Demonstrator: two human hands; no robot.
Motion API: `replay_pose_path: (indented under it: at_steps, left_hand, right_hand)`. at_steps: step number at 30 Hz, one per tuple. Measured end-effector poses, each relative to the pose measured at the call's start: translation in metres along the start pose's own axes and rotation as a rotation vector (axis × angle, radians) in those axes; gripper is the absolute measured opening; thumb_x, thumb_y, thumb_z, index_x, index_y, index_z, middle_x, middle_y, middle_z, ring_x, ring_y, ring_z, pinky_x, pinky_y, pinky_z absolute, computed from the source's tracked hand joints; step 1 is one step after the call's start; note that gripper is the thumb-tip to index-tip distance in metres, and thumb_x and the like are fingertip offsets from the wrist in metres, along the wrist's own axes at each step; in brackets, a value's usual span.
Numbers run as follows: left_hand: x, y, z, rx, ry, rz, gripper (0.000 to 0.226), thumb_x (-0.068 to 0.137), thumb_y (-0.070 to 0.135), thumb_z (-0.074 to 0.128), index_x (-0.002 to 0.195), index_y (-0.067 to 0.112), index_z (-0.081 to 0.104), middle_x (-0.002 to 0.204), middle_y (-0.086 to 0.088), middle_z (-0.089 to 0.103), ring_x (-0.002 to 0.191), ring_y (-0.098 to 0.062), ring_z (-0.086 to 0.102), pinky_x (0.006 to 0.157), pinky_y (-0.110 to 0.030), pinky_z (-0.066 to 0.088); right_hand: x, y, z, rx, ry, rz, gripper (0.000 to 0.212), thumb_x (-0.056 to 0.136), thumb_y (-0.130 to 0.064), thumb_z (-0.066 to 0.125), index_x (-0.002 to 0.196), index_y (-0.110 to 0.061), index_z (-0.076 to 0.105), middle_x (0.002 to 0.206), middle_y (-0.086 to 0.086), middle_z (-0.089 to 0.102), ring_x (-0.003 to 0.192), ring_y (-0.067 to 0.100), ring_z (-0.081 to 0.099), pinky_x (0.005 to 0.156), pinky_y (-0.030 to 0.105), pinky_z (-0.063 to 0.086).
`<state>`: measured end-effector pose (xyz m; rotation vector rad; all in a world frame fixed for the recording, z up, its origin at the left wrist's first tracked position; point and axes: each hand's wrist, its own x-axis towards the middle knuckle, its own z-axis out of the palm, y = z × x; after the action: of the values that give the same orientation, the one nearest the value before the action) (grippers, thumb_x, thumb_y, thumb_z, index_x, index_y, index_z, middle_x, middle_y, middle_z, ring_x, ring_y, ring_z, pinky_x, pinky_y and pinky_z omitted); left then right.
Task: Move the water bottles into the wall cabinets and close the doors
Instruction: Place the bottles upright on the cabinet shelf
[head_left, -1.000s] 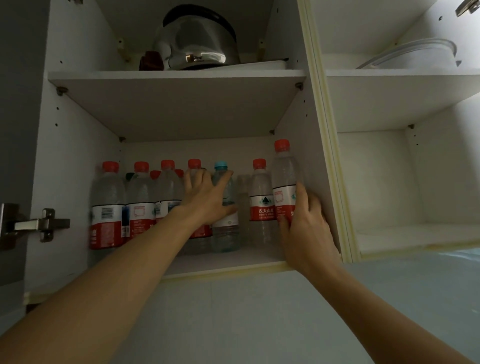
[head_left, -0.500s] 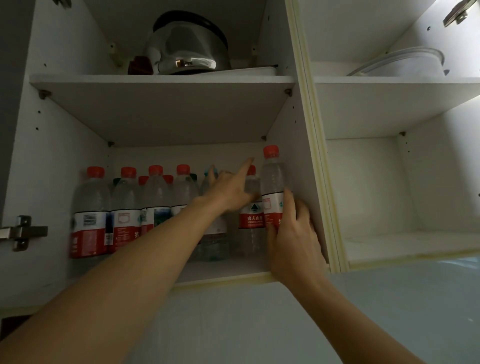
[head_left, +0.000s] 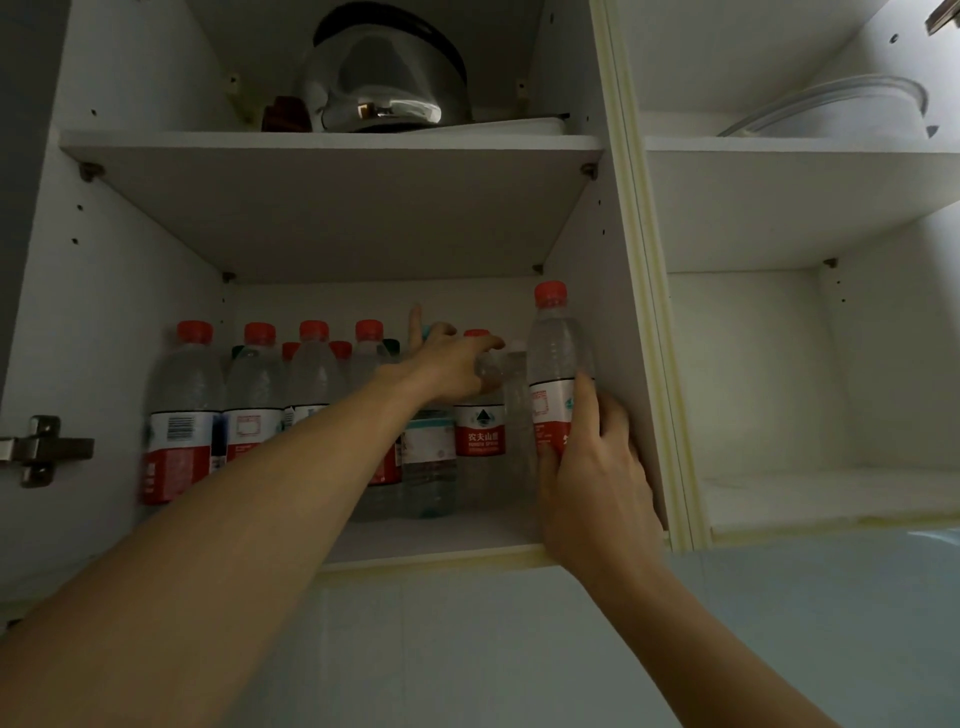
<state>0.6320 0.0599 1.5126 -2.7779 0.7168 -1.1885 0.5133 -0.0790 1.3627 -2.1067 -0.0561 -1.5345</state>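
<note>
Our right hand (head_left: 592, 483) grips the clear plastic red-capped water bottle (head_left: 555, 374), upright at centre right against the white cabinet's (head_left: 618, 312) side wall. Our left hand (head_left: 447, 366), fingers spread, presses the neighbouring bottles (head_left: 480, 415) leftwards, seemingly to open a slot.

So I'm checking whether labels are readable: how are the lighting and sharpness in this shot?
Head view: the left compartment is dim, the right compartment brighter; the red-capped clear bottle in the right hand is fairly sharp; the left hand is slightly blurred.
</note>
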Motion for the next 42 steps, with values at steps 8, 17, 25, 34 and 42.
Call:
replay_pose_path:
  at_steps: [8,17,25,34,42]
  left_hand:
    - [0.012,-0.001,-0.008,-0.101,-0.068,-0.015,0.055,0.097,0.054,0.045,0.150,0.047,0.033,0.151,-0.006,0.049,0.153,-0.028,0.011,0.115,-0.058,-0.025]
    - [0.013,-0.012,-0.012,-0.028,-0.122,0.046,0.059,0.094,0.060,0.042,0.151,0.049,0.029,0.153,-0.002,0.047,0.152,-0.030,0.020,0.115,-0.058,-0.020]
    - [-0.010,-0.007,-0.009,0.004,-0.057,0.063,0.070,0.095,0.063,0.048,0.156,0.045,0.016,0.158,-0.008,0.038,0.153,-0.026,0.014,0.117,-0.056,-0.019]
    - [-0.081,-0.016,0.035,-0.123,0.251,0.046,0.121,0.074,0.066,0.076,0.158,0.040,-0.006,0.165,0.001,-0.013,0.151,-0.027,-0.013,0.121,-0.056,-0.001]
    - [-0.085,-0.022,0.041,-0.045,0.211,0.040,0.125,0.069,0.062,0.082,0.161,0.034,0.001,0.165,-0.003,-0.016,0.151,-0.033,-0.010,0.121,-0.057,0.011]
  right_hand:
    - [0.001,0.001,0.003,-0.004,0.020,0.001,0.079,0.099,-0.030,0.060,0.157,-0.029,0.006,0.156,0.005,0.030,0.136,0.030,0.045,0.101,0.046,0.049]
    - [0.001,0.002,0.002,-0.006,0.002,0.011,0.081,0.098,-0.028,0.062,0.156,-0.030,0.006,0.155,0.005,0.031,0.135,0.030,0.046,0.101,0.046,0.049]
    - [-0.001,-0.004,-0.003,-0.020,-0.013,0.036,0.076,0.099,-0.034,0.058,0.157,-0.029,0.008,0.153,0.006,0.034,0.134,0.031,0.047,0.099,0.047,0.050]
    - [0.027,-0.008,-0.007,-0.080,-0.330,0.187,0.076,0.097,-0.026,0.064,0.153,-0.017,0.014,0.135,0.017,0.053,0.117,0.037,0.061,0.098,0.051,0.053]
    - [0.066,-0.011,0.013,-0.064,-0.490,0.322,0.063,0.093,-0.016,0.070,0.140,-0.007,0.029,0.134,0.019,0.055,0.120,0.036,0.060,0.099,0.048,0.053]
